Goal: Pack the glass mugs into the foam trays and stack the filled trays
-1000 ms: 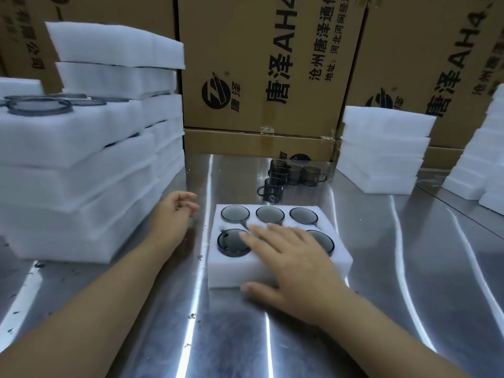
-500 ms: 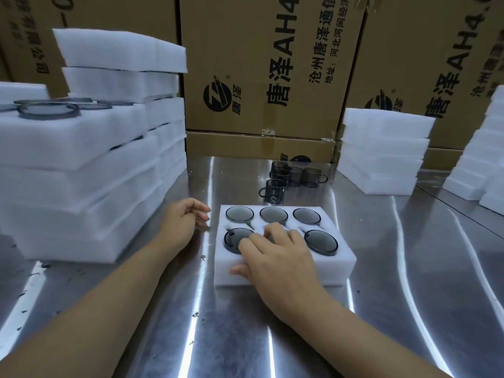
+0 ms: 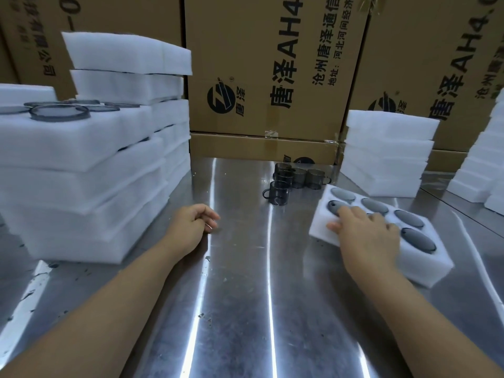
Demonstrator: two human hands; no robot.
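Packing station on a warehouse or factory floor, as I see it through the head camera: printed cardboard shipping cartons (image 3: 272, 64) wall in a scuffed stainless-steel table (image 3: 245, 309), on which stand stacks of white foam trays (image 3: 81, 186) and loose smoked-glass mugs (image 3: 279, 192).

The person's two forearms show bare along their whole visible length, the left forearm (image 3: 114, 301) and the right forearm (image 3: 425, 312) alike, smooth and slim. The left hand (image 3: 191, 227) and right hand (image 3: 366, 236) are bare as well. The fingers (image 3: 351, 214) are short and rounded at the tips, their nails too blurred to tell.
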